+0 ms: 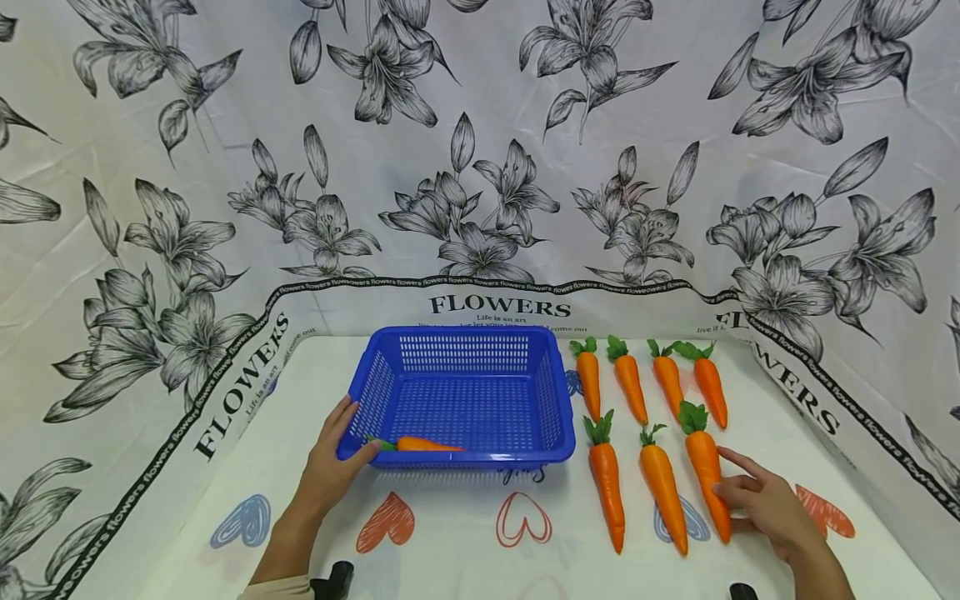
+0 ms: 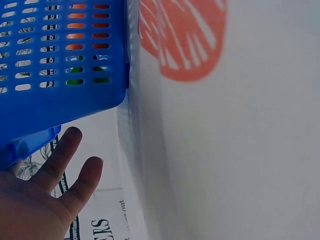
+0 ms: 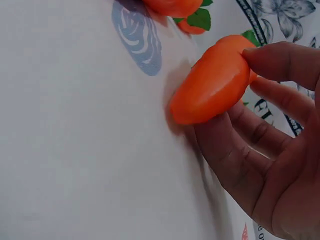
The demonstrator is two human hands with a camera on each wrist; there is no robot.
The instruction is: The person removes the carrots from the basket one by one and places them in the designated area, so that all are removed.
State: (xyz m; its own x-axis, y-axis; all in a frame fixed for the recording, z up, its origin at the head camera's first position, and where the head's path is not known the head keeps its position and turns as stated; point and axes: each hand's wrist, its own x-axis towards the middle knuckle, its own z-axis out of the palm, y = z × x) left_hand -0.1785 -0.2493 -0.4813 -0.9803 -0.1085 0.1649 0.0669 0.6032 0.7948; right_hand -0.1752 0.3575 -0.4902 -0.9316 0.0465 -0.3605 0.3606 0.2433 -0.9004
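Note:
A blue plastic basket (image 1: 465, 457) with slotted walls stands on the table, and one carrot (image 1: 426, 444) with a green top lies inside along its near wall. My left hand (image 1: 330, 462) holds the basket's near left corner, thumb over the rim; in the left wrist view two of that hand's fingers (image 2: 82, 182) stretch free below the rim. At the right, my right hand (image 1: 768, 500) pinches a carrot (image 1: 707, 467), the rightmost of the near row. In the right wrist view, fingers touch this carrot (image 3: 212, 85) from above and below, its tip toward the camera.
Two more carrots, a left one (image 1: 606, 483) and a middle one (image 1: 662, 487), lie in the near row. Behind them several carrots (image 1: 630, 387) form a far row right of the basket. A flower-printed cloth (image 1: 480, 250) encloses the white, heart-printed table (image 1: 450, 575).

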